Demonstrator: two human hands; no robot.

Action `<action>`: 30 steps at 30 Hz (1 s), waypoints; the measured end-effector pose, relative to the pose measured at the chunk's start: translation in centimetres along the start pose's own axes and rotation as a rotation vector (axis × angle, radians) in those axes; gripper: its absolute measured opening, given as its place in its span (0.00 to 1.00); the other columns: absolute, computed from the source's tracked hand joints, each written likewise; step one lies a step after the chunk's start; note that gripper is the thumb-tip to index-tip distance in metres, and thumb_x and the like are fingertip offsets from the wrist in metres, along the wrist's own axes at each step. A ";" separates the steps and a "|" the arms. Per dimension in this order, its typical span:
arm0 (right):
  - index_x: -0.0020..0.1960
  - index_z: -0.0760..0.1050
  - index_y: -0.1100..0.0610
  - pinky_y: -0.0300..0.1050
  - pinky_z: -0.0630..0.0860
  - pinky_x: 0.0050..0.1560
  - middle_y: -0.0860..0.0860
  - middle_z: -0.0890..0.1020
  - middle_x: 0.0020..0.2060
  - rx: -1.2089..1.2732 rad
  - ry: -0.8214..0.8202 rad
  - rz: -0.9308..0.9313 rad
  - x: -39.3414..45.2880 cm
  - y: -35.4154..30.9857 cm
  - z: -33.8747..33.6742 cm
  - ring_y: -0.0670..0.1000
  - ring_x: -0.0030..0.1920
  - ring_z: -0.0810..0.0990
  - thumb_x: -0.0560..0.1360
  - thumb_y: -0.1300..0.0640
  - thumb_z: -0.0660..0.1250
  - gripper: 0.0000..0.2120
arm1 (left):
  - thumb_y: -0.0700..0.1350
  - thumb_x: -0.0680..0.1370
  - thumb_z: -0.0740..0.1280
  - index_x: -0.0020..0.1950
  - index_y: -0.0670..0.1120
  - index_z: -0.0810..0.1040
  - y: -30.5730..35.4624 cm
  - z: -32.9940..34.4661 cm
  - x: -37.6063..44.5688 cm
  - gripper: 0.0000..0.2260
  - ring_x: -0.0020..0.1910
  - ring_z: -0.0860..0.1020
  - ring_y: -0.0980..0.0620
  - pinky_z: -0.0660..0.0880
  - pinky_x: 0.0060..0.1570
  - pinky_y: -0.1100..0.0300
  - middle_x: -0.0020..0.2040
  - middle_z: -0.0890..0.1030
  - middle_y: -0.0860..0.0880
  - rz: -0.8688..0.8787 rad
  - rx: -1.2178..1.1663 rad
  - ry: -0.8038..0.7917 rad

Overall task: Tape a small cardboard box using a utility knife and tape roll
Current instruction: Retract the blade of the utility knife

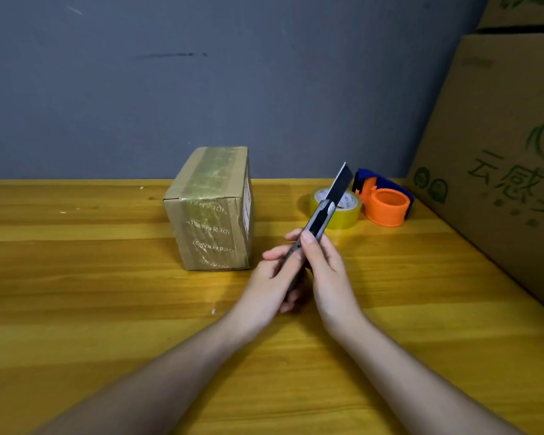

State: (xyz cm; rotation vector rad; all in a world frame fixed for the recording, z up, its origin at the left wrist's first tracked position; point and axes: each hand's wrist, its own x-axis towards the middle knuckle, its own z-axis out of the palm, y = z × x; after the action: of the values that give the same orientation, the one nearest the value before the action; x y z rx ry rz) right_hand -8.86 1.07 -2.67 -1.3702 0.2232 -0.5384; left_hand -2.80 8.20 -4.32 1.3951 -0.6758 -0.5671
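A small cardboard box (212, 208) stands on the wooden table (76, 277), wrapped in printed clear tape. Just right of it, both hands hold a grey utility knife (322, 211) above the table. Its dark blade is pushed far out and points up and to the right. My left hand (274, 277) grips the rear of the handle. My right hand (324, 265) grips the handle further forward, thumb lying on top. Behind the blade lies a yellowish tape roll (347, 215). Beside the roll sits an orange and blue tape dispenser (387, 205).
A large printed cardboard carton (500, 171) leans along the table's right edge, with another carton (522, 11) above it. A grey wall (201, 73) closes off the back of the table.
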 end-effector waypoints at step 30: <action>0.51 0.78 0.59 0.39 0.81 0.45 0.52 0.85 0.45 -0.039 0.030 0.068 1.4 1.0 -1.2 0.47 0.45 0.84 0.79 0.56 0.61 0.09 | 0.42 0.81 0.58 0.51 0.43 0.78 0.3 -1.8 0.5 0.09 0.42 0.84 0.51 0.82 0.39 0.59 0.43 0.85 0.47 -0.211 -0.239 -0.199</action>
State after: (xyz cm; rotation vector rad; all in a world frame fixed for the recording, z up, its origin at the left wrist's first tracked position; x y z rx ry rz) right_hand -8.01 -0.54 -3.63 -1.3878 0.3048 -0.4999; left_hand -1.20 9.09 -4.07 1.2014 -0.5989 -0.9335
